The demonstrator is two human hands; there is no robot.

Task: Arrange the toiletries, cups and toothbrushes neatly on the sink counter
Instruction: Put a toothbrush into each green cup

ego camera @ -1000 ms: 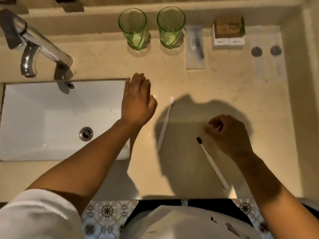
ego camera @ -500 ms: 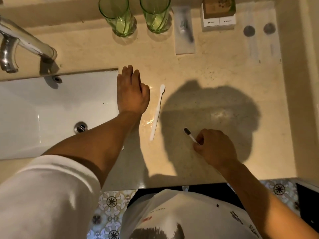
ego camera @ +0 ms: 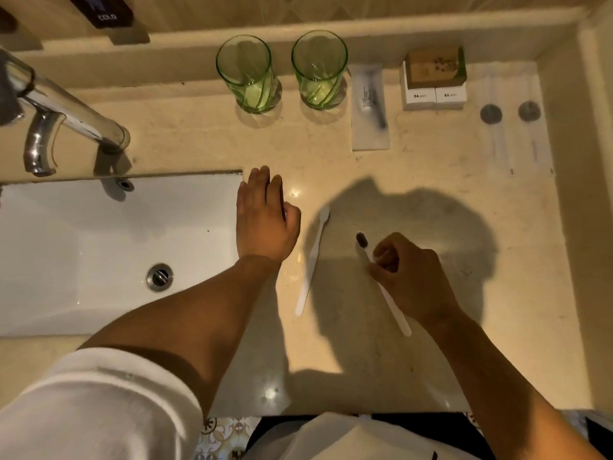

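Observation:
Two green glass cups (ego camera: 248, 73) (ego camera: 319, 68) stand upright at the back of the beige counter (ego camera: 431, 200). My right hand (ego camera: 413, 278) is shut on a white toothbrush with dark bristles (ego camera: 396, 312), its head pointing away from me. A second, all-white toothbrush (ego camera: 313, 260) lies flat on the counter between my hands. My left hand (ego camera: 263, 217) rests flat on the counter at the basin's right edge, fingers loosely together, holding nothing. A sachet (ego camera: 370, 109) and small boxes (ego camera: 434, 83) sit right of the cups.
The white basin (ego camera: 83, 244) with its drain lies to the left, a chrome tap (ego camera: 63, 117) behind it. Two flat clear packets with grey discs (ego camera: 510, 127) lie at the back right, near a side wall (ego camera: 577, 227). A raised ledge runs behind the cups.
My right hand closed around the dark-bristled toothbrush and lifted its head off the counter. My left hand stayed by the basin edge. The white toothbrush has not moved.

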